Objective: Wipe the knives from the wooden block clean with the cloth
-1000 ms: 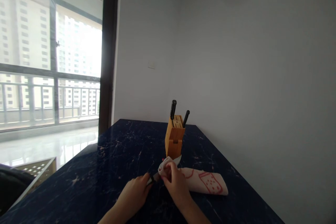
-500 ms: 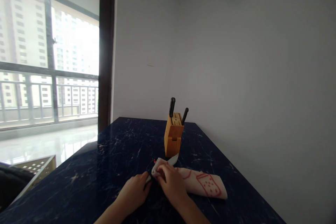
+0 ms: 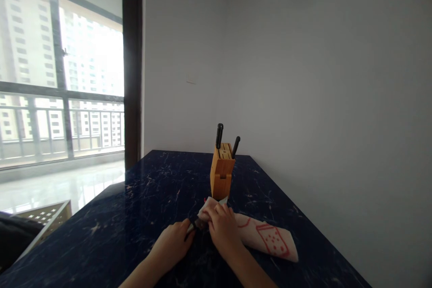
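My left hand is closed round the dark handle of a knife that lies low over the dark blue marble table. My right hand pinches a white cloth with red drawings folded over the blade, near its tip. Only a sliver of the blade shows past the cloth. The rest of the cloth trails to the right on the table. Just beyond my hands stands a wooden knife block with two black handles sticking up.
A grey wall runs along the table's right side and back. On the left is a dark window post, a large window with a balcony rail, and a perforated pale panel below the table's left edge.
My right hand has slid the cloth along the blade, first back to the handle, then out to the tip. The left hand has kept its hold. The view has shifted slightly.
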The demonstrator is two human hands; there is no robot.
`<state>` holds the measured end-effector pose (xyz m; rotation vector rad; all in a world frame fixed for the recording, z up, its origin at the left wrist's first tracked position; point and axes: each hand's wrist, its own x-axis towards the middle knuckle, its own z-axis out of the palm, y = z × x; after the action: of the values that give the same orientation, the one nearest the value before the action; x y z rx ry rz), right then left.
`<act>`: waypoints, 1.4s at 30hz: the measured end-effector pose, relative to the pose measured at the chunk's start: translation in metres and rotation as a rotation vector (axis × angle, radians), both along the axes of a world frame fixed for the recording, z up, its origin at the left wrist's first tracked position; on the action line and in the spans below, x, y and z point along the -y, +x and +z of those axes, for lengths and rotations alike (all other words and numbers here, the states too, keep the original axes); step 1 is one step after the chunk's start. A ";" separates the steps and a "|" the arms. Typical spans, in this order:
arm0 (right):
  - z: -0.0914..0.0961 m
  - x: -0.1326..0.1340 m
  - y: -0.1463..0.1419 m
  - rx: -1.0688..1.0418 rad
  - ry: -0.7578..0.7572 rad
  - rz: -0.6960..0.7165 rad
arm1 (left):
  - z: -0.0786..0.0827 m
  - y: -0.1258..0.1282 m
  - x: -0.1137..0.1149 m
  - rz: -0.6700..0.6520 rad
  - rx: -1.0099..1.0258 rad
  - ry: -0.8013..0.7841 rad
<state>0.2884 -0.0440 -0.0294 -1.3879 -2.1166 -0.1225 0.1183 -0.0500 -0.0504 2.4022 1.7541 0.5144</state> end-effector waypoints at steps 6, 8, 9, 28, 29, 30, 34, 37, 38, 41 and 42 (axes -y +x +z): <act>-0.003 0.002 0.000 -0.004 -0.033 0.113 | -0.001 0.001 0.000 -0.017 -0.007 0.001; -0.003 0.004 -0.003 0.016 -0.038 0.165 | -0.001 0.000 0.000 -0.021 -0.013 -0.011; -0.003 0.004 -0.003 0.026 -0.037 0.162 | -0.001 0.001 0.000 -0.019 -0.020 -0.018; -0.006 -0.007 0.006 0.028 -0.074 -0.028 | 0.003 0.000 0.001 -0.024 -0.051 -0.049; -0.007 -0.007 0.006 0.020 -0.072 -0.005 | 0.003 0.000 0.001 -0.020 -0.053 -0.050; -0.007 -0.005 0.005 0.011 -0.070 0.044 | 0.004 0.000 0.001 -0.016 -0.055 -0.054; -0.009 0.004 -0.005 -0.017 -0.072 0.203 | 0.008 0.000 0.002 -0.006 -0.058 -0.088; -0.010 0.001 -0.005 -0.018 -0.089 0.069 | 0.006 -0.001 0.001 -0.012 -0.046 -0.070; -0.010 -0.002 -0.004 -0.011 -0.091 0.007 | 0.005 -0.001 0.000 -0.013 -0.043 -0.058; -0.010 -0.009 0.003 0.006 -0.086 -0.099 | 0.000 -0.002 -0.002 -0.013 -0.041 -0.031; -0.010 -0.009 0.004 0.005 -0.084 -0.088 | -0.001 -0.002 -0.003 -0.014 -0.040 -0.027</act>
<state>0.2924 -0.0347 -0.0394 -1.5320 -2.0860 -0.0727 0.1161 -0.0474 -0.0516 2.4208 1.7472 0.4418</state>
